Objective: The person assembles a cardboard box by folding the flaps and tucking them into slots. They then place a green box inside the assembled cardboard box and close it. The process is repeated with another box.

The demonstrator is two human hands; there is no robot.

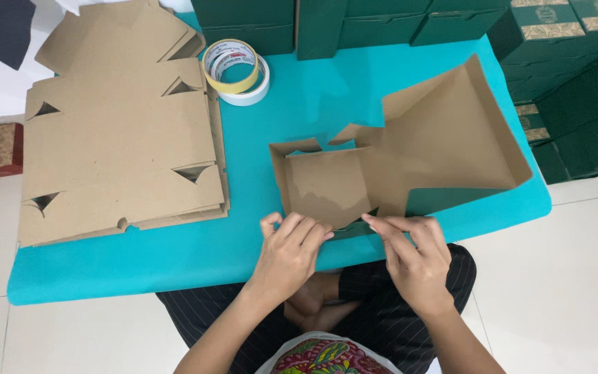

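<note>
Nearest the lens, a patterned shirt front (321,357) and dark pinstriped trousers (375,305) show the person sitting cross-legged at the near edge of a low teal table (174,260).

On the far left of that table lies a stack of flat brown cardboard blanks (122,138), unfolded, with triangular cut-outs along their sides. Just beyond the stack's upper right corner sit two rolls of tape (237,69), one yellowish and one white, overlapping each other.

Moving toward the middle, the left hand (291,253) pinches the near edge of a partly folded cardboard box (354,180), fingers curled over the low front wall with the thumb behind it. This box rests on the table right in front of the person, its small walls raised around a square base, its large lid flap (451,131) spreading up and away to the right.

Beside it, the right hand (413,260) grips the same near edge, thumb and forefinger closed on the corner where green lining shows beneath the brown.

Dark green finished boxes (354,24) line the far edge and pile up at the right (576,83) on the white tile floor (576,277).
</note>
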